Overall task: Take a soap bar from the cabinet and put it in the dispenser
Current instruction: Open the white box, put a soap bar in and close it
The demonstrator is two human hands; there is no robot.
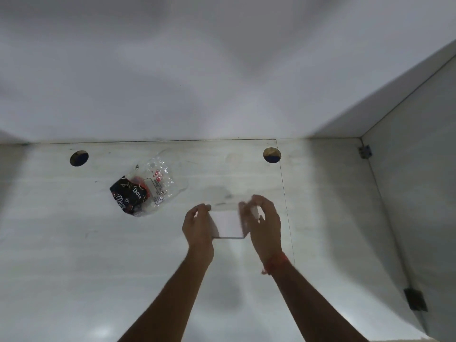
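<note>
Both my hands reach into a white cabinet and hold a white soap box (228, 224) between them, just above the cabinet floor (98, 243). My left hand (197, 224) grips its left end. My right hand (262, 223) wraps over its right end, blurred by motion. A torn clear plastic wrapper with dark Dove printing (140, 191) lies on the floor to the left of the hands. No dispenser is in view.
Two round cut-out holes (79, 158) (272, 155) sit near the back wall. The cabinet's right side wall (419, 193) carries two dark hinge plates (365, 151) (415, 299). A red thread is tied on my right wrist.
</note>
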